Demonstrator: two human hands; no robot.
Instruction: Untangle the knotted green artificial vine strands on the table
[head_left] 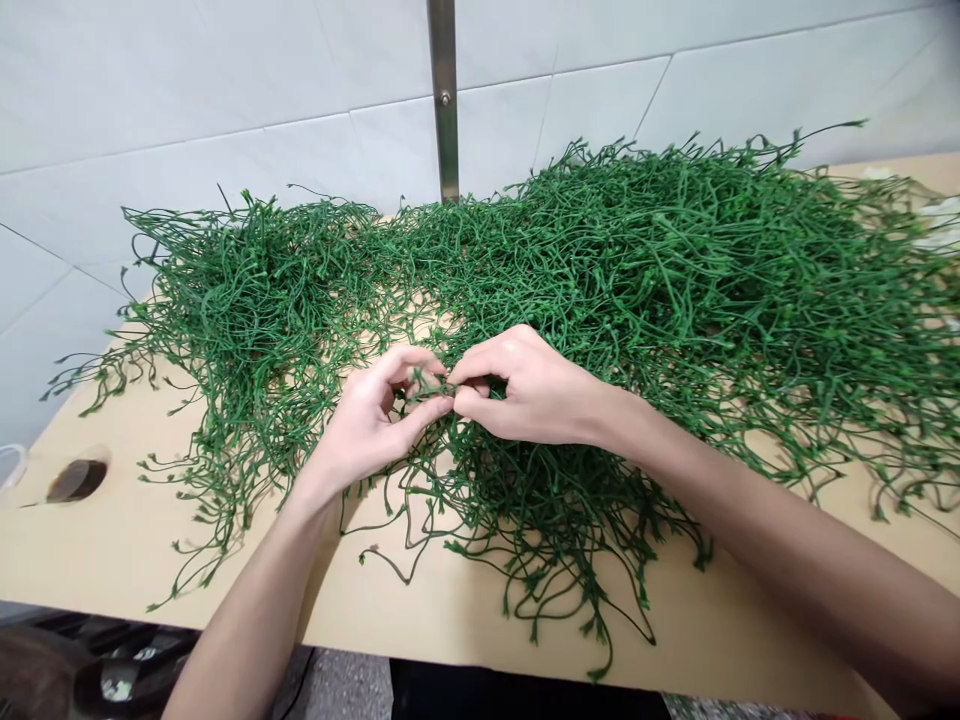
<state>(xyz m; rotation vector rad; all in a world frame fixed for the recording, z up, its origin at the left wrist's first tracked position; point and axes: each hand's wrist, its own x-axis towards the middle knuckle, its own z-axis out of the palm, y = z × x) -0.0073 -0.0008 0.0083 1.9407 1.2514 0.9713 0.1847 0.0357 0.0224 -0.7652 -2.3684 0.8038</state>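
The person's left hand (379,405) and right hand (517,385) meet tip to tip just above the middle of a pale, wood-coloured surface (420,610). The left thumb and forefinger appear to be pinching a small dark-green sprig (426,384) with thin stems, while the right thumb and fingertips close on its other side; exactly which stem each grips is too small to tell.

Round them spread many more thin, curling green stems with small, lighter green tips. One tangled heap (247,290) lies to the left, a larger, thicker heap (697,250) stretches across the back and right, and a looser clump (555,500) hangs together below the right hand, its ends trailing toward the near edge.

As far as can be judged, the handwork is in the middle of a single piece, the sprig between the fingertips looking unfinished. The stems on the left and right might be divided into handled and unhandled ones, but nothing visible marks which is which, so the amount done and left stays uncertain.
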